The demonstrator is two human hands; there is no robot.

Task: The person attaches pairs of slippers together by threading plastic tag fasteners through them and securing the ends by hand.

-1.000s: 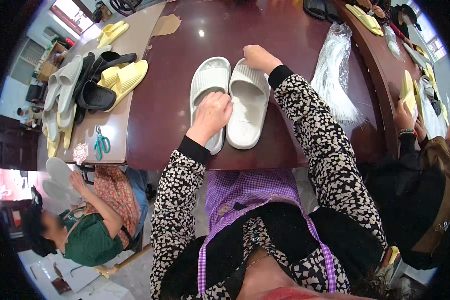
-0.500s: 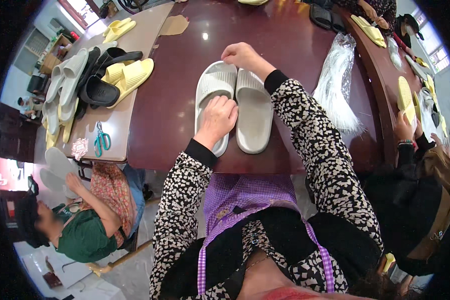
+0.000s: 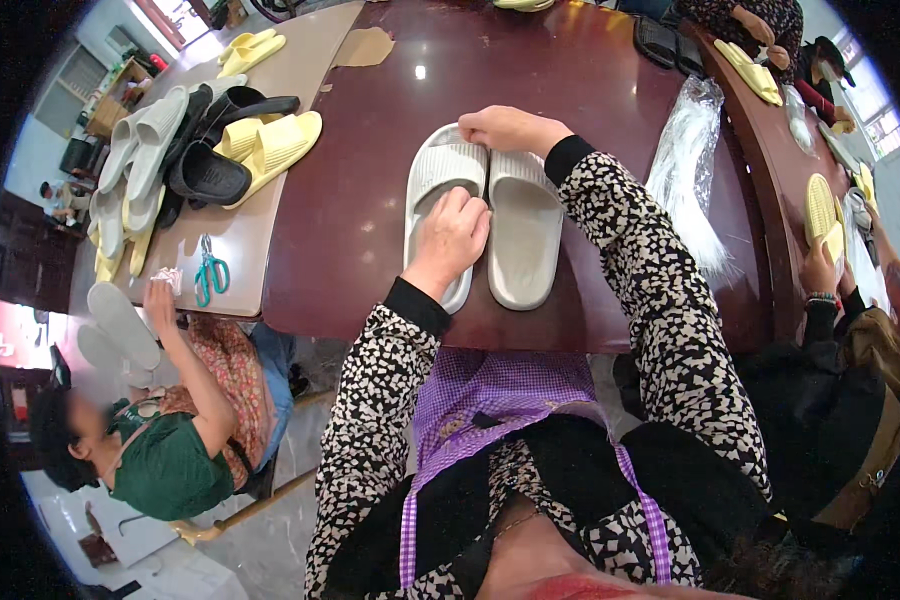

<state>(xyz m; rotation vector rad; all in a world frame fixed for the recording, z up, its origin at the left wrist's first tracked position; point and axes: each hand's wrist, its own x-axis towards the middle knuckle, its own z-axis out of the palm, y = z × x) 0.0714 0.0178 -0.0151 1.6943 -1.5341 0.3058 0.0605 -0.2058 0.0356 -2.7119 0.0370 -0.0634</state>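
A pair of pale grey slide slippers lies side by side before me, toes pointing away: a left slipper [image 3: 422,200] and a right slipper [image 3: 525,235]. My left hand [image 3: 452,240] rests over the left slipper, its curled fingers at the strap's rear inner edge. Those fingertips are partly hidden. At the toe end, my right hand [image 3: 510,130] is closed in a pinch beside the left slipper's inner toe rim. Whatever lies between its fingertips is too small to make out.
Right of the slippers lies a clear bag of thin white strands [image 3: 690,180]. Teal-handled scissors [image 3: 210,275] and a pile of grey, black and yellow slippers [image 3: 205,175] are on the left table. Co-workers [image 3: 185,440] sit on both sides; black slippers [image 3: 660,45] lie far right.
The view has shifted slightly, while both my hands keep much the same places on the slippers. The person at left has reached one hand to the small cards by the scissors.
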